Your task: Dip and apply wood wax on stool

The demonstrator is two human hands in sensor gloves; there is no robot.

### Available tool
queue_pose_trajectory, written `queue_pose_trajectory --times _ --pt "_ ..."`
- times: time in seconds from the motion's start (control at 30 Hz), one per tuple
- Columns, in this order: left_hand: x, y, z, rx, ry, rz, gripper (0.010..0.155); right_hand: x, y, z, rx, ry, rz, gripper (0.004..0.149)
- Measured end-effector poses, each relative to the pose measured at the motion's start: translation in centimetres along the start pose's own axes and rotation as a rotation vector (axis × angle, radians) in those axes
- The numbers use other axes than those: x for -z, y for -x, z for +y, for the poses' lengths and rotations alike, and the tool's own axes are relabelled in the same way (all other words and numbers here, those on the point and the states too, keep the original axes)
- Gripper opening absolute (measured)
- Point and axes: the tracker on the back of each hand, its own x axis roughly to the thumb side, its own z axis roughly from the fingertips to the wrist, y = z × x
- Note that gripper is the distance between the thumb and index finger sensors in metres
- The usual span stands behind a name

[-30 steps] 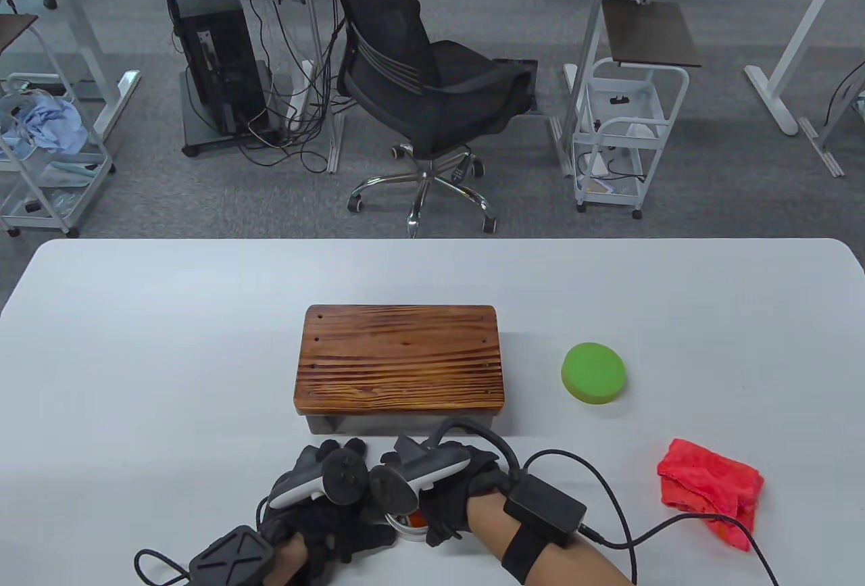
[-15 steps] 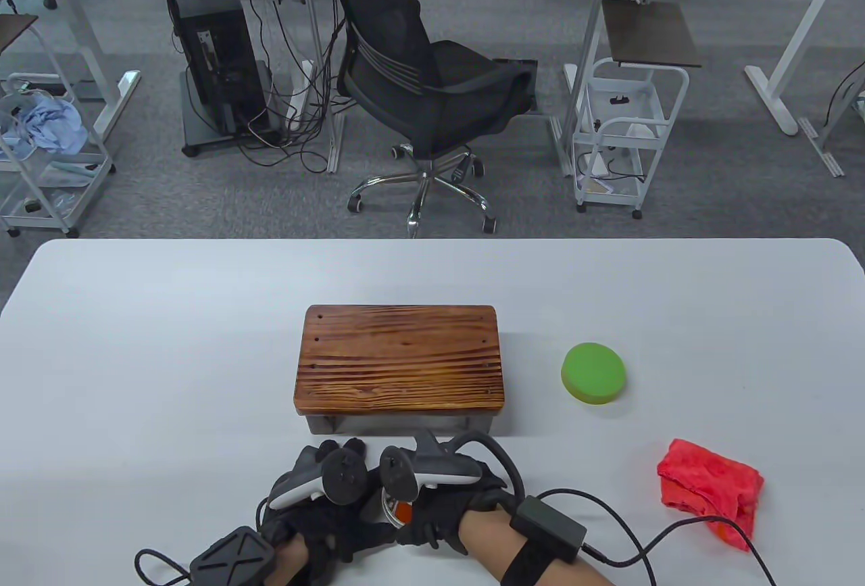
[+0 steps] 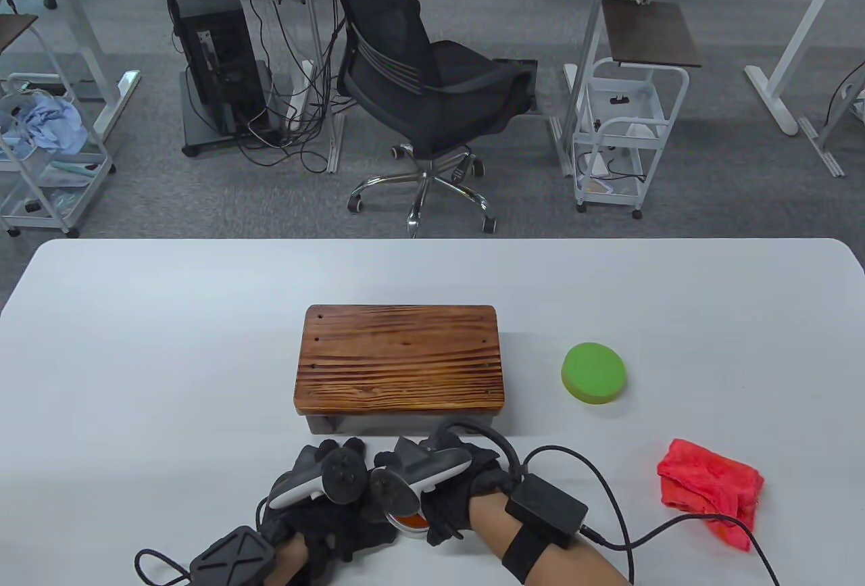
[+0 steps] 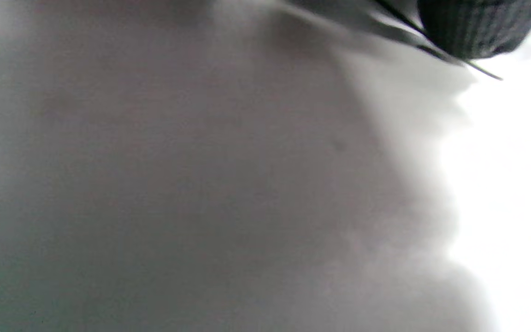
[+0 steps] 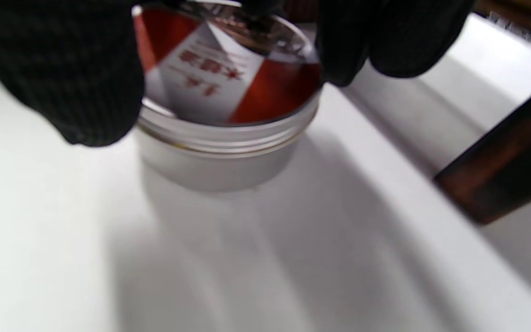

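The wooden stool (image 3: 400, 359) stands mid-table. In front of it, near the table's front edge, a small round wax tin (image 3: 409, 522) sits between both hands. My left hand (image 3: 324, 498) holds the tin from its left side. My right hand (image 3: 446, 478) grips the tin's lid from above. In the right wrist view the red-and-white labelled lid (image 5: 228, 69) sits on the grey tin body (image 5: 219, 161), with my gloved fingers (image 5: 362, 41) around its rim. The left wrist view shows only blurred table and a bit of glove (image 4: 473, 23).
A green round sponge (image 3: 594, 373) lies right of the stool. A crumpled red cloth (image 3: 709, 488) lies at the front right. A cable (image 3: 608, 498) runs from my right wrist across the table. A stool leg (image 5: 505, 180) stands close behind the tin.
My right hand has twisted on the tin lid, one way and then back. The left hand and the tin have stayed in place.
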Motion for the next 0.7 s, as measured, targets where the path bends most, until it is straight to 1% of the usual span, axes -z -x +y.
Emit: queue_pose_trajectory --times 0.07,0.2,0.3,0.37,0.47,0.57,0.63,0.7 --pt "0.0 0.0 0.0 0.0 0.0 0.0 0.069 0.2 -0.1 0.0 0.031 -0.002 -0.006 0.076" --pt "0.0 0.0 0.0 0.001 0.001 0.0 0.069 0.2 0.3 0.4 0.09 0.03 -0.004 0.077" --pt "0.0 0.0 0.0 0.001 0.001 0.0 0.07 0.1 0.6 1.1 0.166 0.041 0.03 0.077" --pt "0.0 0.0 0.0 0.001 0.002 0.0 0.07 0.0 0.5 1.4 0.193 0.052 0.062 0.081" --pt "0.0 0.1 0.0 0.001 0.001 0.0 0.071 -0.1 0.0 1.7 0.232 0.051 0.16 0.083" --pt "0.0 0.1 0.0 0.001 0.001 0.001 0.072 0.0 -0.8 1.7 0.254 0.037 0.316 0.085" --pt "0.0 0.1 0.0 0.001 0.002 0.001 0.072 0.1 -1.2 1.6 0.258 0.01 0.382 0.086" --pt "0.0 0.1 0.0 0.001 0.002 0.001 0.072 0.2 -1.3 1.5 0.278 -0.052 0.412 0.086"
